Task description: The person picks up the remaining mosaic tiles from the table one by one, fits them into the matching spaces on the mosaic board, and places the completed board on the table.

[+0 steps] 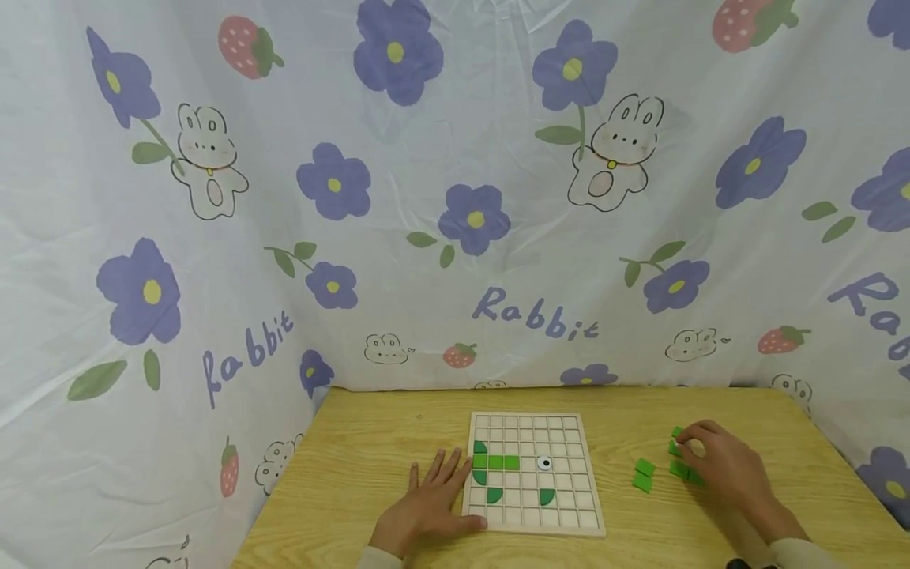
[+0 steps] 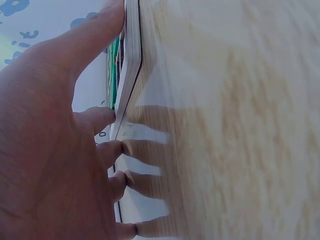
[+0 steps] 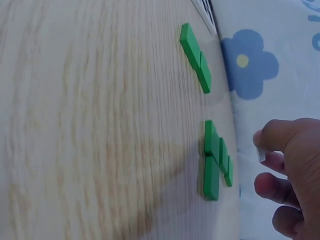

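Note:
A pale wooden grid board (image 1: 562, 518) lies on the table. Set in it are a row of light green square tiles (image 1: 496, 462), several dark green quarter-circle tiles (image 1: 547, 496) and a round eye tile (image 1: 544, 463). My left hand (image 1: 425, 510) lies with spread fingers against the board's left side, its thumb at the near-left corner. At the right, my right hand (image 1: 725, 466) hovers by a group of green square tiles (image 3: 211, 177), partly hidden by it in the head view. Its thumb and finger pinch a small white piece (image 3: 261, 154), mostly covered by the fingertips.
Two more green square tiles (image 1: 643, 474) lie between the board and the right-hand group. The wooden table (image 1: 377, 427) ends at a white cloth (image 1: 412, 316) printed with flowers and rabbits. A dark object (image 1: 742, 563) shows at the bottom edge, too cropped to identify.

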